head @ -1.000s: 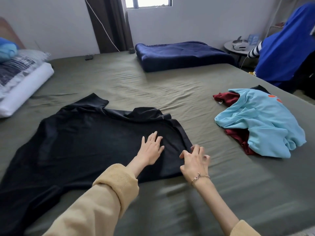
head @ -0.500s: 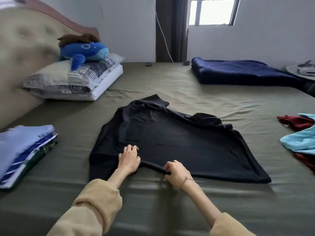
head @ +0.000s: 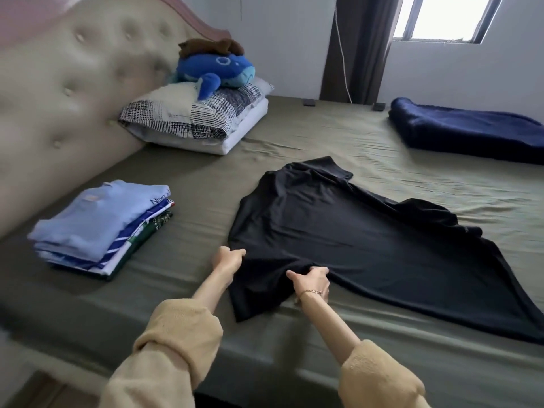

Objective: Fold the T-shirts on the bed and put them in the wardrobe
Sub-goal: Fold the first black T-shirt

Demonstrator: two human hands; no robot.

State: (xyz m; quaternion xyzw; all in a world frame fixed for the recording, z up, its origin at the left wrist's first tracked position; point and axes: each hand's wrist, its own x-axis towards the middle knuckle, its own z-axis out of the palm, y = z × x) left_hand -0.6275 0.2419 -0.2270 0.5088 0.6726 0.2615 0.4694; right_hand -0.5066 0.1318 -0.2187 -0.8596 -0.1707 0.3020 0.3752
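My left hand (head: 229, 258) and right hand (head: 311, 278) pinch soft black T-shirt (head: 338, 237), spread mid-bed near front edge. Folded T-shirt stack (head: 100, 228) left by tufted headboard (head: 73, 92); plush whale (head: 217, 70) atop pillows (head: 200, 119).

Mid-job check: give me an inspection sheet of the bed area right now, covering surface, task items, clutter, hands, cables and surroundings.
Surface: olive bed sheet, wrinkled.
Job's things: black T-shirt spread out, near edge bunched; stack of folded T-shirts to its left, light blue on top.
Clutter: blue whale plush on patterned pillow; folded navy blanket at far right.
Hands: left hand grips the black T-shirt's left edge; right hand pinches its near edge.
Cables: white cord hanging along the dark curtain.
Surroundings: tufted headboard, window; wardrobe not seen.
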